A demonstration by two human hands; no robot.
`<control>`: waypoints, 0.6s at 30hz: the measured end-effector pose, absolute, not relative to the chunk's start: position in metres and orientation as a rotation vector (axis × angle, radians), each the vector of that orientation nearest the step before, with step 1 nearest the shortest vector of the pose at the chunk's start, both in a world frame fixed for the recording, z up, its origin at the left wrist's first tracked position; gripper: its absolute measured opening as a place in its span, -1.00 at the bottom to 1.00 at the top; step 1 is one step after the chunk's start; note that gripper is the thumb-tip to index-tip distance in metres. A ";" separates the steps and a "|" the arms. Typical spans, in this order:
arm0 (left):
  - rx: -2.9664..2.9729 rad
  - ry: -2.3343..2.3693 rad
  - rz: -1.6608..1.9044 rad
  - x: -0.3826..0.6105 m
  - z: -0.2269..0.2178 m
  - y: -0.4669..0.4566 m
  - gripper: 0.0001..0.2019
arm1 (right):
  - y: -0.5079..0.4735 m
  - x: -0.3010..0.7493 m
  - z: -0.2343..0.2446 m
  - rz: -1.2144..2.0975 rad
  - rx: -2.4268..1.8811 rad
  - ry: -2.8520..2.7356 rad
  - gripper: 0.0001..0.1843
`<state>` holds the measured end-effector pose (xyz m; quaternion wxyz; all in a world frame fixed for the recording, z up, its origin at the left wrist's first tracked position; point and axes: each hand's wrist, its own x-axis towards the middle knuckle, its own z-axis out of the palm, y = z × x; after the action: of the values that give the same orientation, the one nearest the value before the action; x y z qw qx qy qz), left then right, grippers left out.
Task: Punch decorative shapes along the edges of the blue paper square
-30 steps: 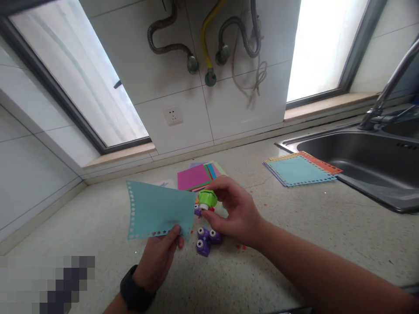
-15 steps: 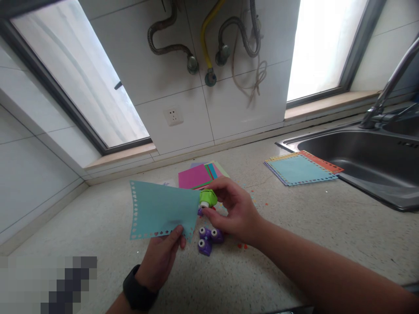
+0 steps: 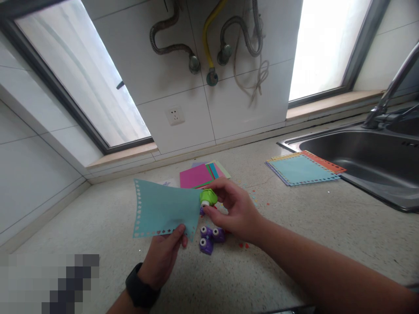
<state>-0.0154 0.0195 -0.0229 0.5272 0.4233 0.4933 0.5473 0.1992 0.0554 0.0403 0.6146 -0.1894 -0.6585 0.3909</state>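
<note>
My left hand (image 3: 168,250) pinches the lower edge of a light blue sheet of paper (image 3: 166,207), thumb on top and fingers beneath. Small shaped holes run along the sheet's left and lower edges. At its right edge, my right hand (image 3: 234,209) grips a green craft punch (image 3: 208,197) between thumb and fingers. The punch meets the paper there; its slot is hidden. Several purple craft punches (image 3: 206,246) with white star-marked buttons stand on the counter below, and another one shows partly behind my right thumb.
Coloured paper (image 3: 195,175) lies stacked behind my hands. Sheets with punched edges (image 3: 299,168) lie at the right, overhanging the steel sink (image 3: 353,152). Tiny paper bits (image 3: 244,245) are scattered on the speckled counter (image 3: 108,213).
The paper's left edge has curled slightly and shifted a little to the right. Both hands keep their grips. The whole view has shifted slightly.
</note>
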 end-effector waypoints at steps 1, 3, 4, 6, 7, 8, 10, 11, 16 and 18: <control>1.017 1.177 1.305 -0.016 -0.024 0.020 -0.71 | 0.056 0.199 0.040 0.924 -0.443 -1.512 -0.70; 1.034 1.184 1.293 -0.018 -0.025 0.020 -0.68 | 0.057 0.199 0.039 0.992 -0.462 -1.491 -0.70; 1.044 1.191 1.285 -0.018 -0.025 0.020 -0.65 | 0.058 0.199 0.038 1.038 -0.477 -1.477 -0.69; 1.049 1.209 1.279 -0.017 -0.024 0.020 -0.63 | 0.060 0.198 0.037 1.149 -0.519 -1.446 -0.67; 1.046 1.216 1.282 -0.016 -0.023 0.020 -0.63 | 0.061 0.198 0.036 1.207 -0.539 -1.427 -0.66; 1.041 1.219 1.288 -0.015 -0.021 0.020 -0.64 | 0.062 0.198 0.036 1.258 -0.553 -1.403 -0.66; 1.022 1.214 1.310 -0.012 -0.019 0.020 -0.66 | 0.064 0.197 0.036 1.327 -0.552 -1.350 -0.66; 1.016 1.210 1.317 -0.012 -0.018 0.020 -0.68 | 0.065 0.197 0.036 1.345 -0.544 -1.326 -0.66; 1.030 1.187 1.338 -0.011 -0.019 0.021 -0.73 | 0.068 0.197 0.036 1.396 -0.574 -1.310 -0.67; 1.059 1.195 1.340 -0.011 -0.020 0.021 -0.76 | 0.068 0.197 0.035 1.408 -0.614 -1.311 -0.65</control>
<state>-0.0108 0.0213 -0.0200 0.5043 0.4388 0.4951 0.5550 0.1969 0.0681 0.0353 0.5320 -0.2576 -0.5495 0.5905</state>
